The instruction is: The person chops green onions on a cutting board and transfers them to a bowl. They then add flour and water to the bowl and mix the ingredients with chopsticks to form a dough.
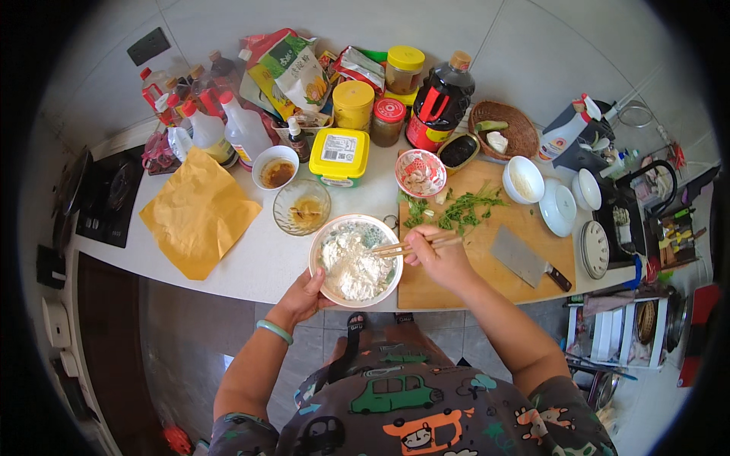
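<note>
My left hand (301,295) grips the near left rim of a round bowl (315,251) at the counter's front edge. White flour (360,280) lies in it, powdery and partly clumped. In my right hand (438,256) is a pair of wooden chopsticks (393,247), their tips down in the flour. Just behind the bowl stands a clear glass bowl (279,214) with some yellowish liquid. To my right is a wooden cutting board (445,285), where green herbs (467,208) and a cleaver (520,256) lie.
A sheet of brown paper (199,216) lies at left, near the black cooktop (111,196). Bottles, jars and a yellow-lidded tub (340,154) line the back. A red-patterned bowl (421,172) sits behind the herbs. White bowls, plates (557,208) and the sink (619,228) are at right.
</note>
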Demonstrator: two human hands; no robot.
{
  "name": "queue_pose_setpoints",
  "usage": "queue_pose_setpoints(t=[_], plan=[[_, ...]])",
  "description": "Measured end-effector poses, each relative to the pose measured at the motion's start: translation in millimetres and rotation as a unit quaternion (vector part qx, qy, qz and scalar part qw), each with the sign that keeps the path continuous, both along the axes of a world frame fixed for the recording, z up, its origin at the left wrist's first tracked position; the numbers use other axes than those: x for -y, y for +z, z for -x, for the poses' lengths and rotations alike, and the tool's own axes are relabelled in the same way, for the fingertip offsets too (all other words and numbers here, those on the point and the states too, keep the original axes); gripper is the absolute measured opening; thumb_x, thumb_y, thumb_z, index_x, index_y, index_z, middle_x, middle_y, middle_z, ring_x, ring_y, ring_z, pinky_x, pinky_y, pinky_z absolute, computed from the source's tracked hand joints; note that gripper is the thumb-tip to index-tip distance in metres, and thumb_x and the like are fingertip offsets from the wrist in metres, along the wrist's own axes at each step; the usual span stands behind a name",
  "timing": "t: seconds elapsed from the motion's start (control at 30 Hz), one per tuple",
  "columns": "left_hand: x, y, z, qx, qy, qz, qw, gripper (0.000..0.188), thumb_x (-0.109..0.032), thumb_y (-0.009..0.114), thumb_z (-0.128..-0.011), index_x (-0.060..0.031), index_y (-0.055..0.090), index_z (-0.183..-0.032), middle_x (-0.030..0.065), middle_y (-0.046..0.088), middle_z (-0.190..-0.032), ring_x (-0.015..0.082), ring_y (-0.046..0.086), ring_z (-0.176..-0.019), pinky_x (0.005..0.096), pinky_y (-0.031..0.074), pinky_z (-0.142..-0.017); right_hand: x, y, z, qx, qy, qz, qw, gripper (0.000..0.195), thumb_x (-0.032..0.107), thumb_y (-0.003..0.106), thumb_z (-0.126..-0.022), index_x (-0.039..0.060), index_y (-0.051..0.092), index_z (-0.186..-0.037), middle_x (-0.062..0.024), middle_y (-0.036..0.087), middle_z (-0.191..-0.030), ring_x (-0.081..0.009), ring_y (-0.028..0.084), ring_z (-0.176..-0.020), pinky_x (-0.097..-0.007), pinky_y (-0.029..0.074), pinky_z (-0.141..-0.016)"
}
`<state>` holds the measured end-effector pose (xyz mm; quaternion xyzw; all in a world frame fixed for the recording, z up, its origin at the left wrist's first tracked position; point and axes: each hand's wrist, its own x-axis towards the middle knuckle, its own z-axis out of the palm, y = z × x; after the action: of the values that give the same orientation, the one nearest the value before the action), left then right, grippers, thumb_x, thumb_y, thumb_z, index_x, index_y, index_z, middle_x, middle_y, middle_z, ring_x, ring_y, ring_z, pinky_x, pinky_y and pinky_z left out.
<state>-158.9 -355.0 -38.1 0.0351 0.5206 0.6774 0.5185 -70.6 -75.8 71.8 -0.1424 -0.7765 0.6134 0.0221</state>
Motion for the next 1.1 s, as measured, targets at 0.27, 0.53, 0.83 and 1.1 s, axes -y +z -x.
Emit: queue_pose_setpoints(t=[0.27,0.53,0.83,1.1], plan=[[14.4,2.2,0.9,-0.153,0.073,0.141,0.975,0.057,-0.050,0.033,-0.101,-0.0020,0.047,-0.130,0.0115,0.067,-0.092,0.0147,0.067,-0.070,0.0233,0.053,-0.053,6.4,-1.7,-4.3,-0.004,-0.029,0.027,0.999,0.025,0.021,0.052,-0.099,-0.0026,0.060,-0.093,-0.0095,0.064,-0.075,-0.0128,0.065,-0.063,-0.0250,0.054,-0.055],[24.0,-18.5,-19.2,-0.462,0.201,0.169,0.847,0.029,-0.021,0.057,-0.096,0.0016,0.063,-0.078,0.0048,0.054,-0.056,0.0100,0.051,-0.052,0.0290,0.041,-0.048,2.6,4.1,3.4,0.009,-0.023,-0.002,1.000,0.025,0.022,0.053,-0.098,-0.0015,0.061,-0.094,-0.0082,0.063,-0.075,-0.0123,0.064,-0.062,-0.0246,0.053,-0.055],[18.3,-32.0,-8.7,-0.573,0.215,0.218,0.760,0.030,-0.015,0.059,-0.093,-0.0009,0.054,-0.067,0.0159,0.052,-0.057,0.0296,0.049,-0.047,0.0374,0.040,-0.048,2.2,31.7,19.3,-0.040,0.048,-0.050,0.997,0.027,0.024,0.054,-0.098,-0.0015,0.062,-0.091,-0.0062,0.064,-0.074,-0.0108,0.064,-0.064,-0.0244,0.053,-0.056],[17.5,-36.4,-6.7,-0.576,0.249,0.205,0.752,0.030,-0.013,0.059,-0.092,-0.0024,0.051,-0.065,0.0159,0.051,-0.057,0.0334,0.050,-0.048,0.0396,0.040,-0.047,5.8,16.2,33.6,-0.014,0.056,-0.127,0.990,0.027,0.024,0.053,-0.098,-0.0004,0.061,-0.089,-0.0075,0.064,-0.076,-0.0107,0.064,-0.063,-0.0237,0.052,-0.057]])
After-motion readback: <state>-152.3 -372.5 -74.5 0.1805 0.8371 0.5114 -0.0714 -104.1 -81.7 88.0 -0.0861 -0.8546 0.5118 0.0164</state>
